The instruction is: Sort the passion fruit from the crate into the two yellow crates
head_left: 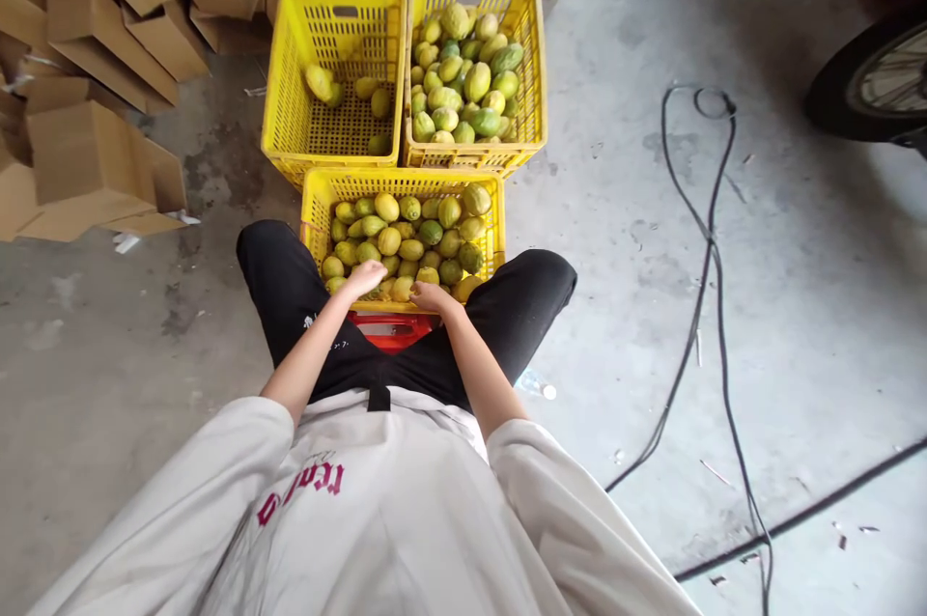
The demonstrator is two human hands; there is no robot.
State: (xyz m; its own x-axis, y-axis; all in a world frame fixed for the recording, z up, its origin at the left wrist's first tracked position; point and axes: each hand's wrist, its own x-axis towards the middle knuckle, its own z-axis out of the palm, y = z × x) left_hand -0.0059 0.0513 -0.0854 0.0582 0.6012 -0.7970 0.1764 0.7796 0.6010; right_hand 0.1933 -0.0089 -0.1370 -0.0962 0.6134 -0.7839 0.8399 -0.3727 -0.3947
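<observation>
My left hand (367, 278) is over the near edge of the front yellow crate (310, 210), its fingers curled down among yellow-green oval fruits (389, 241). Close by on the right, my right hand (429, 297) bends inward at the same rim, fingers also curled. Between the two hands lies a yellow fruit (402, 289). What either hand grips, if anything, is hidden by the hands themselves. The front crate is filled with several fruits, some yellow, others greener, and sits between my knees.
Behind stand a yellow crate (271, 128) with a few fruits and a fuller one (540, 104). Cardboard boxes (94, 153) pile up at left. A red stool-like object (391, 331) shows below the front crate. Black cable (714, 249) and a wheel (869, 80) are at right.
</observation>
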